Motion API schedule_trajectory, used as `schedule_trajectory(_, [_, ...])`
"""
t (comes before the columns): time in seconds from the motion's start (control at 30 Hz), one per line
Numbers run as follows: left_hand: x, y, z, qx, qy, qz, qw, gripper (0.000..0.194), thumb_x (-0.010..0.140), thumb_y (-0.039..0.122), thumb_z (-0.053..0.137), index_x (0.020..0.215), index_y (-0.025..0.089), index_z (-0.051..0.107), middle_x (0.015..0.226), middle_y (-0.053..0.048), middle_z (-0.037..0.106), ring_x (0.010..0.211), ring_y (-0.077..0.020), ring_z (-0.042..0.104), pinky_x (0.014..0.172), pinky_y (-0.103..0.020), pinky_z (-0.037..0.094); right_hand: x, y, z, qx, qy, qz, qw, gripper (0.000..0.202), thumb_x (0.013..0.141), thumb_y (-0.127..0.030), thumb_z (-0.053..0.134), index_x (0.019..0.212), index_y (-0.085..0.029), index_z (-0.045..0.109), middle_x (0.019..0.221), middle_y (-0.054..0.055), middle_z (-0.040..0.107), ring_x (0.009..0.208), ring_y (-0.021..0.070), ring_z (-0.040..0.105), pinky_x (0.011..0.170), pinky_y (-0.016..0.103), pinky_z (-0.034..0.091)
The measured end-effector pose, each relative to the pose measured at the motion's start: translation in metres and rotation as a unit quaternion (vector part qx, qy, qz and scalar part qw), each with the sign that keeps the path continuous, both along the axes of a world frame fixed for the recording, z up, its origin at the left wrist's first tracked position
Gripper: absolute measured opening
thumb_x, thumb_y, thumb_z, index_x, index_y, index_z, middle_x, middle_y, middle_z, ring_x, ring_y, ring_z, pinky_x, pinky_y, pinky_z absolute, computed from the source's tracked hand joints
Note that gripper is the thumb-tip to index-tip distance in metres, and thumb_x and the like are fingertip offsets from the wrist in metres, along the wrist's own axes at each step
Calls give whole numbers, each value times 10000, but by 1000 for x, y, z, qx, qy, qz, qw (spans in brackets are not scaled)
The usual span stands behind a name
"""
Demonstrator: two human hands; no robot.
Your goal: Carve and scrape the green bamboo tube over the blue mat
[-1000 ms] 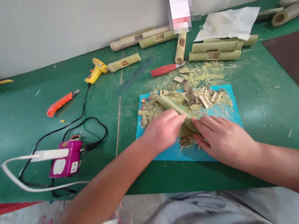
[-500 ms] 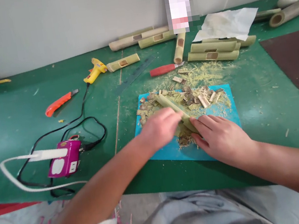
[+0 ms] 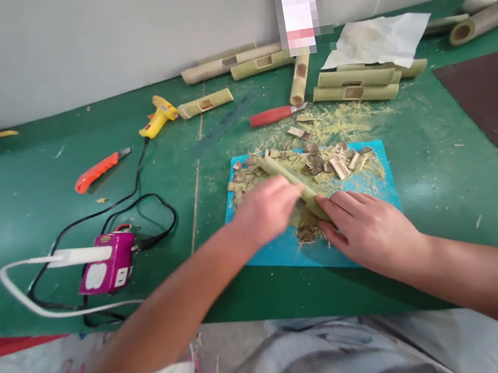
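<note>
A pale green bamboo tube [image 3: 292,174] lies slantwise over a blue sheet [image 3: 260,254]. My right hand [image 3: 368,224] grips its near end, thumb below and fingers across the top. Over the tube's middle is my left hand [image 3: 271,208], slightly blurred, with its fingers curled closed. Whatever those fingers pinch is hidden by the hand. Bamboo chips [image 3: 340,167] and fine shavings are strewn across the sheet around the tube. A small heap of brown shavings [image 3: 310,233] sits below my hands.
Beyond the sheet lie a red-handled knife [image 3: 271,116] and several notched bamboo tubes [image 3: 354,93]. To the left are a yellow glue gun [image 3: 157,118], an orange utility knife [image 3: 100,171] and a purple power adapter [image 3: 111,268] with cables. A dark brown board [image 3: 492,110] is at right.
My left hand has shifted very slightly along the bamboo tube and looks more blurred. My right hand and the tube stay in place.
</note>
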State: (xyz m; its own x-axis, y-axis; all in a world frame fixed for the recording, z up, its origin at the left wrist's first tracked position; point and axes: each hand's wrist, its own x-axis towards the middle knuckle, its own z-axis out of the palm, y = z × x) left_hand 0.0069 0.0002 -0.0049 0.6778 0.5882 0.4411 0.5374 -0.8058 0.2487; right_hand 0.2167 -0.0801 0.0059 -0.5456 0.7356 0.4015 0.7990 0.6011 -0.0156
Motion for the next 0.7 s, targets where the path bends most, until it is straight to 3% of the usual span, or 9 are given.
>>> schedule_trajectory(0.1, [-1,1,-1,23,-10,61,998,275,984,195,442,908,103,690,770,-74,633,717,-150,601,674,-269,507,-1,0,0,16,-8,-3,1000,288,898,-204,536,1080,-10,648,766,60,628,684,184,579,601,322,449])
schedule_trajectory(0.23, [-2,0,0,-13,15,-12,1000,255,984,189,438,1056,118,672,789,-56,639,732,-142,613,679,-252,513,-1,0,0,6,-11,-1,1000,255,907,-195,522,1058,-37,654,752,50,621,681,173,570,600,315,438])
schedule_trajectory(0.33, [-1,0,2,34,-10,58,998,261,981,182,440,947,101,686,808,-79,648,740,-149,611,692,-266,514,-1,0,1,2,-12,-3,1000,272,912,-198,513,1086,-34,641,777,58,630,699,171,568,600,314,434])
schedule_trajectory(0.47, [1,-1,3,-3,29,-31,999,267,982,185,423,1017,108,676,787,-65,636,728,-150,605,659,-252,503,-1,-1,2,6,-18,5,1000,250,902,-169,514,1051,-24,651,739,50,605,670,167,546,578,318,422])
schedule_trajectory(0.6, [1,0,2,30,-4,41,999,270,982,196,433,942,106,685,812,-79,644,736,-153,607,682,-270,511,-2,-1,1,16,-37,6,999,280,905,-166,512,1105,-11,633,755,58,607,676,171,533,562,328,400])
schedule_trajectory(0.7, [0,-1,2,-19,31,-12,999,260,976,190,439,1046,109,676,771,-56,631,712,-148,601,649,-254,502,-3,-2,1,16,-41,9,999,260,911,-165,505,1076,-19,642,734,49,589,657,166,511,553,328,382])
